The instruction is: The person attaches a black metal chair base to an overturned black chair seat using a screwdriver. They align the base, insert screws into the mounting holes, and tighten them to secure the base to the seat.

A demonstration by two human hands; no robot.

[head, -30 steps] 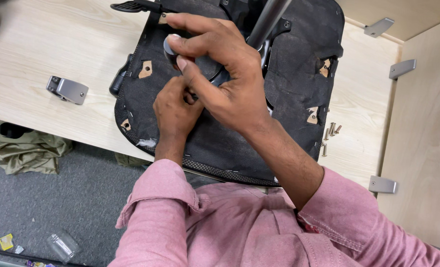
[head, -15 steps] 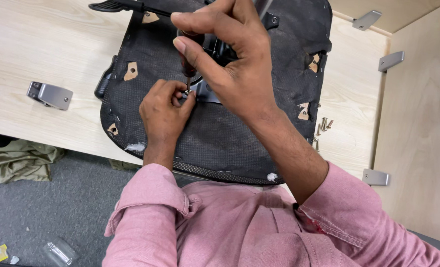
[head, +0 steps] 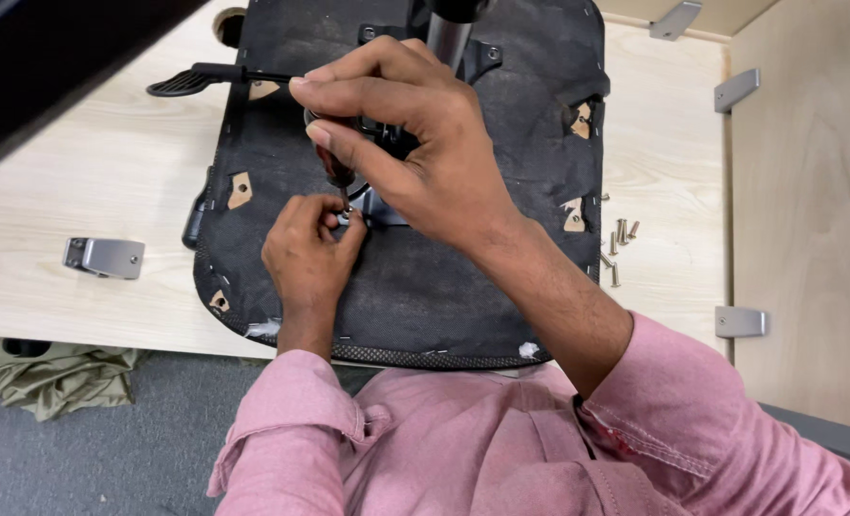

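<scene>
There is just one view — a camera on the person's head. It looks almost straight down at the black chair seat, which lies upside down on a pale wooden board. The camera is close, so the seat fills the middle. Below the seat come pink sleeves — beyond them, grey floor.

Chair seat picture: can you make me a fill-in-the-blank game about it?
1. The right hand grips a ____ with a dark handle.
2. The left hand pinches a small part on the ____ seat.
3. Loose screws lie on the table to the ____ of the seat.
4. The sleeves are ____.

Missing words: screwdriver; black; right; pink
</scene>
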